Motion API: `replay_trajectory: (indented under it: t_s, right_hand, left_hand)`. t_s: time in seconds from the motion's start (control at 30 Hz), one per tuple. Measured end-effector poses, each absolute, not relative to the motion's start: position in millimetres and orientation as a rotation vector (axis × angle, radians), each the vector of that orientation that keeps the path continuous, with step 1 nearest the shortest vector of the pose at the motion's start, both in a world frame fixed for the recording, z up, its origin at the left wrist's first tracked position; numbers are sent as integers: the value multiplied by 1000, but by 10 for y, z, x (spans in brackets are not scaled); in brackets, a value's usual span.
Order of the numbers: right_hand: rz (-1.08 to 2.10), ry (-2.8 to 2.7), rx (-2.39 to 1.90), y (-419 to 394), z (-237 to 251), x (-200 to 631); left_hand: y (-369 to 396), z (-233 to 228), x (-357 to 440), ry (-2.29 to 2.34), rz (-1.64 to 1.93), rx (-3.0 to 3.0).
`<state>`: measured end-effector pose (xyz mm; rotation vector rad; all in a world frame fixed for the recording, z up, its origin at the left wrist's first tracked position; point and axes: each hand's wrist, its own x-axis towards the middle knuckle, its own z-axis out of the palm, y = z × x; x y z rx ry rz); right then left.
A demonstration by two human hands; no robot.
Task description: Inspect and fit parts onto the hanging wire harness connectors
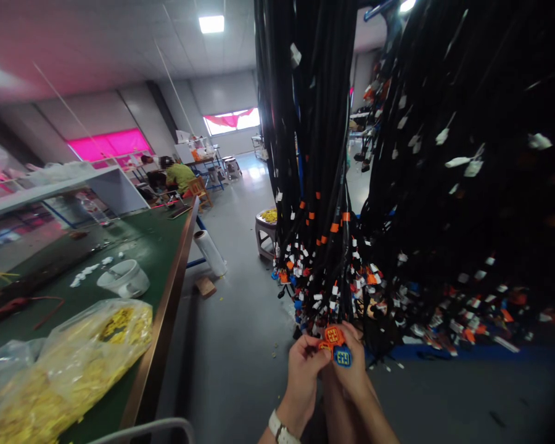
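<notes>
- My left hand (304, 373) pinches the lower orange connector (325, 351).
- Just right of it, my right hand (354, 365), nearer, cradles the blue connector (343, 356), face toward me.

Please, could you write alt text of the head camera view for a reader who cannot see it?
A person's left hand and right hand hold two orange connectors and one blue connector before hanging black cable bundles ending in many coloured connectors. At picture left, a green-topped table carries a plastic bag of yellow pieces and a white tub.
</notes>
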<state>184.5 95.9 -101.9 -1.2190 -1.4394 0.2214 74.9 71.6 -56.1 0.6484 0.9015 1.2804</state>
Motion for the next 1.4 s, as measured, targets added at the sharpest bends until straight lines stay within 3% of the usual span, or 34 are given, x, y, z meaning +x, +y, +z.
replay_trajectory:
  t_s: [0.57,0.8,1.03,1.2,1.4]
  right_hand:
    - [244,-1323,-1348,784,-755,1616]
    - [269,-1399,-1348,596,-610,1507]
    - [310,-1712,-1314,736,-616,1513]
    - [229,-1674,-1364,833,-675,1438]
    - [132,-1632,-1380,973,-719,1277]
  left_hand:
    - [324,-1321,763,1059,1018,478]
    - [263,-1257,761,1113,1072,492]
    - [920,-809,354,1097,1292,407]
    - [1408,-102,235,1244,1477,853]
    - [1928,734,845,1228,1562,1484]
